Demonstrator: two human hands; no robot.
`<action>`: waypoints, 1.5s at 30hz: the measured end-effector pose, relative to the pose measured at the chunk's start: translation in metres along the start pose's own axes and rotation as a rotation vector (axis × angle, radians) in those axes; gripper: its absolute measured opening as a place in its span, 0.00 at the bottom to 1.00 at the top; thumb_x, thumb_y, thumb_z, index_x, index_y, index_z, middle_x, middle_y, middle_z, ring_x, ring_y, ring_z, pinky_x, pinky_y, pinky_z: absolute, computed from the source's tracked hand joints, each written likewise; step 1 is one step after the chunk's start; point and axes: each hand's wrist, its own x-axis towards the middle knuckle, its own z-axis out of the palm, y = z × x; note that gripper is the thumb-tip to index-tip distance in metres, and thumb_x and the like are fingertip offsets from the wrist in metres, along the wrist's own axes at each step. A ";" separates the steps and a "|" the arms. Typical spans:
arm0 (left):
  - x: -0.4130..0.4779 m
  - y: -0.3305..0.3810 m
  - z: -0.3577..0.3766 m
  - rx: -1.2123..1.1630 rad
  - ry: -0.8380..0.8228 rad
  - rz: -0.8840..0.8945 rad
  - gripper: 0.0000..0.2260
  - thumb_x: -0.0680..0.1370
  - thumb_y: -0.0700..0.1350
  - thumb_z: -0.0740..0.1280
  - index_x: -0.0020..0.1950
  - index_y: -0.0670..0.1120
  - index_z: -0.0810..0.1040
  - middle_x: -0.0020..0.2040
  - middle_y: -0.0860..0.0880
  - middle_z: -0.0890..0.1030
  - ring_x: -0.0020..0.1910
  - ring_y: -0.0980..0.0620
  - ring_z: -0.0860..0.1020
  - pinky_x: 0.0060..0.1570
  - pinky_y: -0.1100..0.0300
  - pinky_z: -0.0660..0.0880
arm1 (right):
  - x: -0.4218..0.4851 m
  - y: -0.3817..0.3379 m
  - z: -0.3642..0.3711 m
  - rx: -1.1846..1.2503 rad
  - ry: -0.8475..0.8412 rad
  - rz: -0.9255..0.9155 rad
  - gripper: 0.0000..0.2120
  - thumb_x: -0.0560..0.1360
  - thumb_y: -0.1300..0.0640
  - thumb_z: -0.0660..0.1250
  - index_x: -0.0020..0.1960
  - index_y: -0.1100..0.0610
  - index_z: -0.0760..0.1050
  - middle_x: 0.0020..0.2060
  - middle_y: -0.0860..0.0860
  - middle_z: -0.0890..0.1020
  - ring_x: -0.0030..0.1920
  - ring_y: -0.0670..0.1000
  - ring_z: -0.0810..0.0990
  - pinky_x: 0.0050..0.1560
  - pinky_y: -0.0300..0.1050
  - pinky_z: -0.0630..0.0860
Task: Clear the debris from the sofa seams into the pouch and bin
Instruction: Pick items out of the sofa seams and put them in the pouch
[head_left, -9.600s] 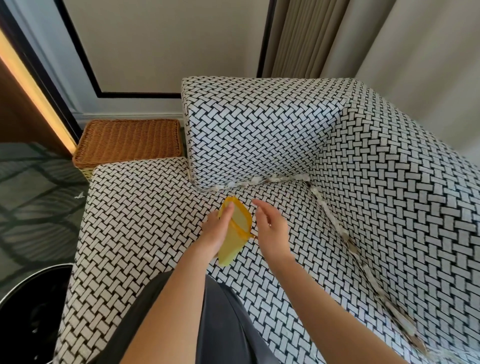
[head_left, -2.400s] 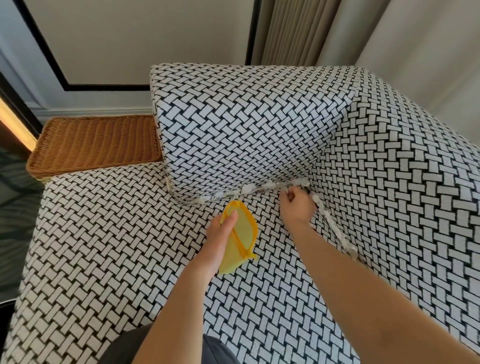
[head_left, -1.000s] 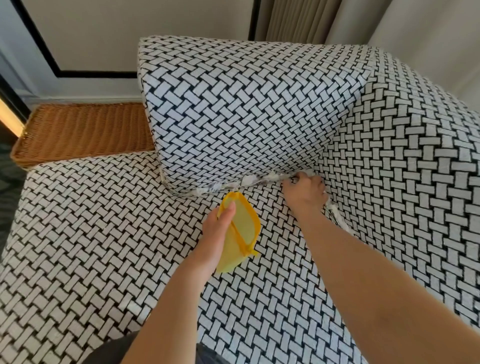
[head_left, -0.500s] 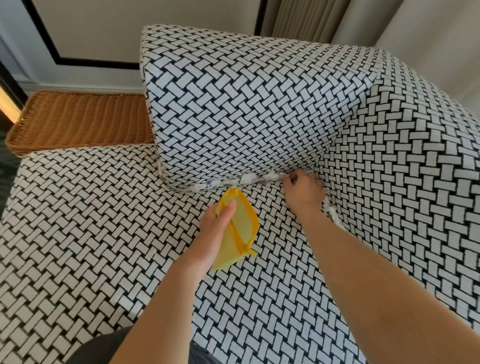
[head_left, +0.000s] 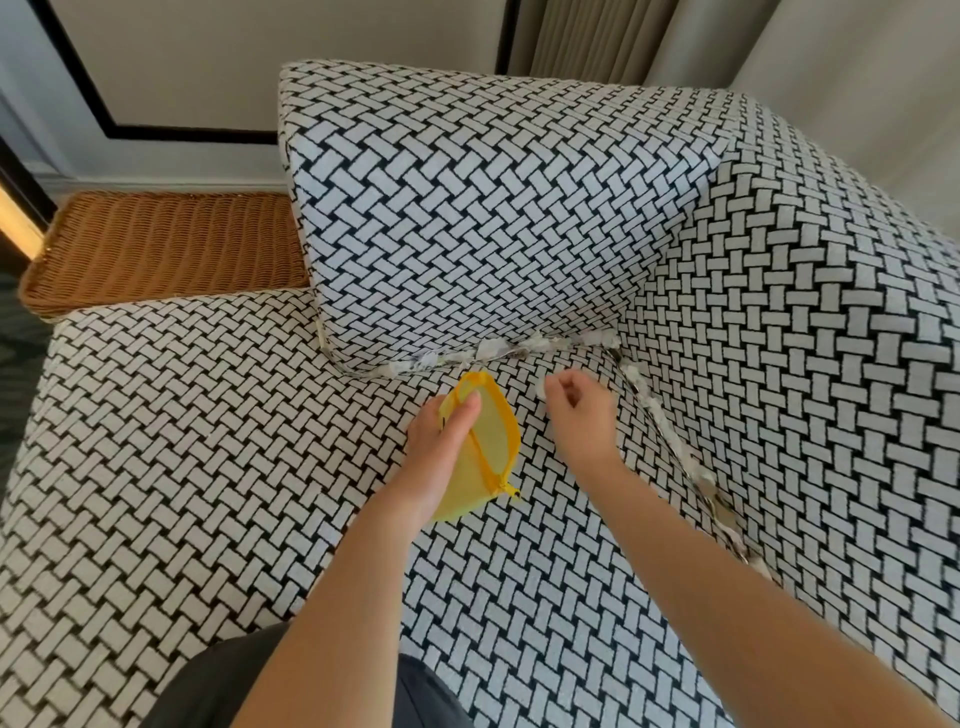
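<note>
My left hand (head_left: 441, 441) grips a yellow zip pouch (head_left: 485, 447) with its mouth held open, just above the sofa seat (head_left: 208, 467). My right hand (head_left: 576, 410) hovers to the right of the pouch mouth, fingers curled, pinching a small white scrap of debris (head_left: 541, 387). White and grey debris (head_left: 498, 351) lines the seam under the back cushion (head_left: 467, 208). More debris (head_left: 670, 436) runs down the seam along the right armrest (head_left: 805, 364).
A brown wicker basket (head_left: 166, 254) sits on the floor behind the seat's left end, against the wall. Curtains hang behind the sofa at the top right. My dark-clothed lap is at the bottom edge.
My right hand has pulled back from the corner of the seam toward the pouch, now carrying a white scrap. The left hand and pouch stayed nearly in place.
</note>
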 end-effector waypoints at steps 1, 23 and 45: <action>-0.001 0.001 0.001 0.017 0.001 0.000 0.42 0.63 0.73 0.57 0.73 0.55 0.56 0.72 0.47 0.61 0.65 0.46 0.66 0.60 0.47 0.65 | -0.009 -0.009 -0.002 0.103 -0.025 0.007 0.09 0.78 0.57 0.60 0.40 0.55 0.73 0.30 0.46 0.75 0.26 0.41 0.69 0.26 0.32 0.66; 0.005 0.000 0.001 0.062 -0.002 0.001 0.43 0.65 0.74 0.53 0.75 0.52 0.56 0.71 0.43 0.62 0.66 0.41 0.66 0.64 0.41 0.64 | -0.007 0.028 -0.019 -0.580 0.105 -0.037 0.16 0.78 0.56 0.57 0.64 0.53 0.71 0.55 0.52 0.74 0.57 0.51 0.70 0.59 0.46 0.67; 0.011 -0.006 -0.003 -0.080 -0.080 0.044 0.37 0.61 0.72 0.59 0.65 0.57 0.62 0.64 0.47 0.69 0.60 0.47 0.71 0.58 0.48 0.69 | 0.076 0.031 -0.005 -0.874 0.105 0.235 0.25 0.77 0.42 0.46 0.69 0.52 0.64 0.63 0.61 0.69 0.63 0.60 0.66 0.61 0.55 0.61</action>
